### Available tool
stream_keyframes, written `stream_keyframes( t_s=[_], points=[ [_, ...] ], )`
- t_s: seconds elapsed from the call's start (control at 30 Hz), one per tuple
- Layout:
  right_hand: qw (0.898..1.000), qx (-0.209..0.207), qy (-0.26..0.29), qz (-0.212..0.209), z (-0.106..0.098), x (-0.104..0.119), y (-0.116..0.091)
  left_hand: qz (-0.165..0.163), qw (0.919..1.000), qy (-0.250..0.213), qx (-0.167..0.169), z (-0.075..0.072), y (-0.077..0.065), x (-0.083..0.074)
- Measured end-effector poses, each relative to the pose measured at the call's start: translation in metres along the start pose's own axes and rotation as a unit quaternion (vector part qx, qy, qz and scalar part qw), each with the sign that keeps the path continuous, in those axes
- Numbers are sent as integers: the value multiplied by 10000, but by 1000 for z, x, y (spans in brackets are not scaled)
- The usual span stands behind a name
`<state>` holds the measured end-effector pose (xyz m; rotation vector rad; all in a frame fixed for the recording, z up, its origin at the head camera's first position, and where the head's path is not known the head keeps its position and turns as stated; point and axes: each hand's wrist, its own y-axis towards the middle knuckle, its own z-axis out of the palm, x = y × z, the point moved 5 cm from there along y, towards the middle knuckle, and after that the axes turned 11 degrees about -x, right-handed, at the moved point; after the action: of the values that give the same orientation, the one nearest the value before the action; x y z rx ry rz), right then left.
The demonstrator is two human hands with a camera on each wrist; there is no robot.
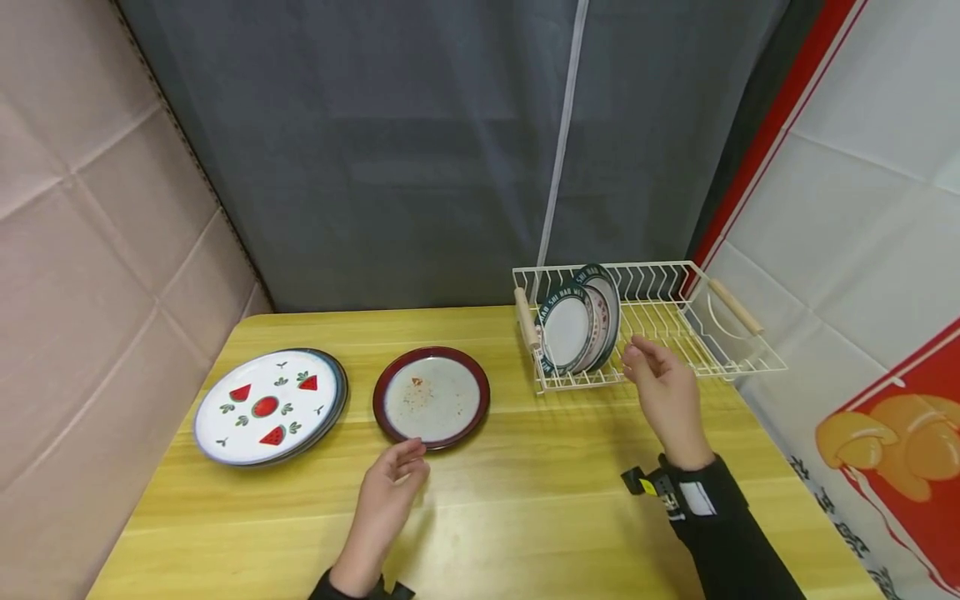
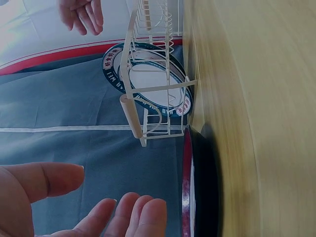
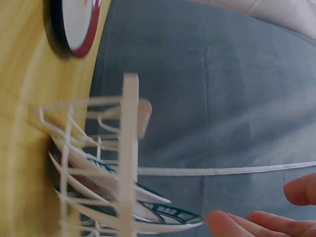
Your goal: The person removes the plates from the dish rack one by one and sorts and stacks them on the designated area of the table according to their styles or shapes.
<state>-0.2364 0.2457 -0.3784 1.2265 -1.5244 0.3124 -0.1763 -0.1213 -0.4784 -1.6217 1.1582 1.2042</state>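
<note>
My left hand (image 1: 390, 492) hovers at the near edge of a red-brown-rimmed plate (image 1: 432, 400), whose pale middle carries brownish specks. Its thumb and fingers are apart with nothing between them, as the left wrist view shows. To the right, my right hand (image 1: 667, 400) is held by the front of a cream wire dish rack (image 1: 675, 329). Its fingers are loosely bent and hold nothing. Several green-rimmed plates (image 1: 566, 332) lean on edge at the rack's left end. In the right wrist view, the fingertips are close beside the rim of one of these plates (image 3: 173, 215).
At the table's left lies a stack of plates, topped by a white plate with watermelon designs (image 1: 266, 407). A grey curtain (image 1: 420, 167) hangs behind the wooden table (image 1: 525, 500). White sheeting (image 1: 847, 250) stands right of the rack, pinkish sheeting (image 1: 97, 250) at left.
</note>
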Motion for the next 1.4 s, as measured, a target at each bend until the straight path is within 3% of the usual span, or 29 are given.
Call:
stream_keyframes(
  t_s=[0.23, 0.63, 0.73, 0.97, 1.23, 1.4],
  points=[
    [9950, -185, -846, -503, 11, -2, 29, 40, 10000, 3, 39, 1, 0, 5],
    [9839, 227, -1730, -392, 39, -27, 63, -149, 9998, 104, 33, 4, 0, 12],
    [9793, 253, -1935, -530, 45, -31, 67, -138, 9998, 113, 27, 4, -1, 13],
    [9645, 42, -2376, -1148, 57, -33, 74, -221, 9997, 99, 16, 4, -2, 15],
    [9559, -323, -2717, -1072, 58, -34, 73, -351, 9993, 154, 54, 2, -3, 14],
    [9458, -711, -2888, -1304, 55, -30, 74, -387, 9991, 105, 124, 3, -4, 12]
  ],
)
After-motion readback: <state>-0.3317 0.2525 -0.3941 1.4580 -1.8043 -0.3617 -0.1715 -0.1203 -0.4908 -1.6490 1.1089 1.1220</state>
